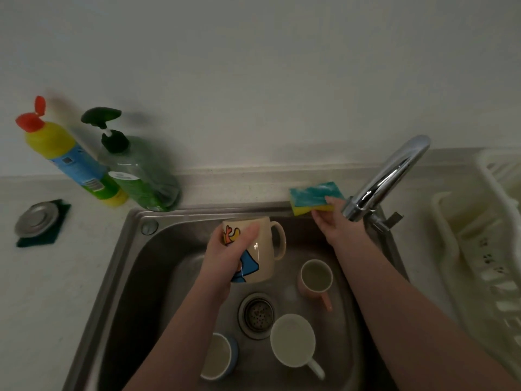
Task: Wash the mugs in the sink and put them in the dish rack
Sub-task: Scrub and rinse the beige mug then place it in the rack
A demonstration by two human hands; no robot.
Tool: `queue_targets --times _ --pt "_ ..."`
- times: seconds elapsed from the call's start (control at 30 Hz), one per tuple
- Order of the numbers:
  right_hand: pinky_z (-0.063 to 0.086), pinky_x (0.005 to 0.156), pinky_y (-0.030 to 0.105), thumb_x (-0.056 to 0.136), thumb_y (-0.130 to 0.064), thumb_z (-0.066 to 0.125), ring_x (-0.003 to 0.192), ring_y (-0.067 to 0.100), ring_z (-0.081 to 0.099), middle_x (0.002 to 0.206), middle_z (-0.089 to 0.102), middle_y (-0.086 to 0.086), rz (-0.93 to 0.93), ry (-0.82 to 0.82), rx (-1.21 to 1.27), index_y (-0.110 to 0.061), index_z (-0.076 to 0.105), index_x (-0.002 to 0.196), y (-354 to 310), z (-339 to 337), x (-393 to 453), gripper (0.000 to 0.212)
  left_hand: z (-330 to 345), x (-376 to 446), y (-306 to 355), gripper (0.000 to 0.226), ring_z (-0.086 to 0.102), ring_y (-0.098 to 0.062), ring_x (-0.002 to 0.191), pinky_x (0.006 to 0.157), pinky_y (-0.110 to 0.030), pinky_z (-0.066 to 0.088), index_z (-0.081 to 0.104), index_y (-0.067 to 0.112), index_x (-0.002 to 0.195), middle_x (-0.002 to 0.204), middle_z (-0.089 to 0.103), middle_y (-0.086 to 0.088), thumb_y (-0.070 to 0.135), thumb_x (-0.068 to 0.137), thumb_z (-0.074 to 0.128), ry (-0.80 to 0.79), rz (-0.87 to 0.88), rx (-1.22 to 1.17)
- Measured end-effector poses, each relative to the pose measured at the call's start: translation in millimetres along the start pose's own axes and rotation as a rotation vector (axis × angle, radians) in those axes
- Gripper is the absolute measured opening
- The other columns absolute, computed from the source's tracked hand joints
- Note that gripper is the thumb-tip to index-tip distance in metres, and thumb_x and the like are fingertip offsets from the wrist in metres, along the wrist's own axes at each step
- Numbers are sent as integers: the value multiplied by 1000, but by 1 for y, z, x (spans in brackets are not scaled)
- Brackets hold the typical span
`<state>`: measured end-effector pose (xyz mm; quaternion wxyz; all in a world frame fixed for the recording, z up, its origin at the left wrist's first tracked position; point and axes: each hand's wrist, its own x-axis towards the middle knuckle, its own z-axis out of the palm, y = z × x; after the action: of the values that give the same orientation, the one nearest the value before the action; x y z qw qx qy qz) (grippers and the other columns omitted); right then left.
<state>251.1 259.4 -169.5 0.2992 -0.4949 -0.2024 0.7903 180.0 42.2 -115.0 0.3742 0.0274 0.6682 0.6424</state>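
Observation:
My left hand (pixel 229 251) grips a cream mug with a cartoon print (pixel 260 249), held above the steel sink (pixel 124 266) with its handle to the right. My right hand (pixel 334 221) pinches a blue-and-yellow sponge (pixel 313 197) at the sink's back rim beside the tap. Three mugs stand upright on the sink floor: a pink mug (pixel 315 277) at the right, a white mug (pixel 293 340) in front of the drain, and a blue mug (pixel 218 356) at the front left. The white dish rack (pixel 490 230) stands at the far right.
A chrome tap (pixel 389 176) rises at the sink's back right corner, close to my right hand. A green pump bottle (pixel 141 176) and a yellow cleaner bottle (pixel 76 162) stand behind the sink's left corner. A metal sink plug lies on a dark pad (pixel 39 221) on the left counter.

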Motion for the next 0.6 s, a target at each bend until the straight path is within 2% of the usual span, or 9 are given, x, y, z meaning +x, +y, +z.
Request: queue_targets --times 0.1,0.2,0.27,0.3,0.37,0.43,0.5,0.57,0.6 --pt "55 48 30 97 -8 43 109 28 59 129 57 15 -17 46 18 -12 57 116 4 4 23 23 -3 5 -3 54 71 -19 78 63 -30 56 59 18 105 93 71 -6 41 59 73 2 -16 2" --pt "57 51 31 94 -3 52 103 29 60 129 55 19 -31 51 -10 -5 59 102 4 9 22 11 -5 8 -5 53 71 -18 77 63 -30 56 59 19 106 92 71 -5 41 59 73 3 -22 6" --pt "59 57 32 89 2 58 100 28 61 127 56 19 -36 -4 32 -1 56 110 4 15 13 21 -5 10 -7 52 71 -18 77 63 -30 56 59 19 105 91 71 -5 40 59 73 1 -18 0" --pt "60 64 34 87 4 61 101 27 61 125 56 17 -49 -17 30 0 54 112 3 19 10 27 -5 11 -7 51 71 -18 78 64 -30 56 59 19 104 91 72 -5 39 59 73 4 -17 -7" --pt "55 87 41 87 7 60 104 28 58 124 54 17 -71 1 -29 -4 51 101 0 26 1 19 -3 14 -8 51 70 -20 81 67 -32 56 59 18 103 92 71 -5 38 59 74 9 -20 -19" --pt "45 101 44 90 5 56 111 30 55 132 51 21 -72 15 -81 -3 50 109 -2 32 -4 22 -2 15 -9 52 70 -22 83 69 -33 56 59 18 104 94 71 -7 39 58 74 10 -20 -15" --pt "42 104 43 92 -2 56 121 33 52 136 48 23 -74 39 -155 4 42 128 -4 35 -6 39 0 15 -9 56 70 -22 85 68 -33 56 59 19 104 96 71 -7 41 55 75 12 -20 -6" --pt "45 101 44 92 -11 59 122 36 52 132 50 22 -60 86 -213 3 41 130 -2 34 -7 44 2 14 -9 56 70 -22 85 67 -32 56 59 21 104 97 71 -8 42 54 75 8 -22 -2" --pt "48 97 44 92 -14 60 120 38 53 128 52 22 -52 98 -218 0 46 126 -1 31 -7 39 3 13 -9 55 70 -22 84 66 -32 56 59 21 103 97 71 -8 41 55 74 5 -25 0"
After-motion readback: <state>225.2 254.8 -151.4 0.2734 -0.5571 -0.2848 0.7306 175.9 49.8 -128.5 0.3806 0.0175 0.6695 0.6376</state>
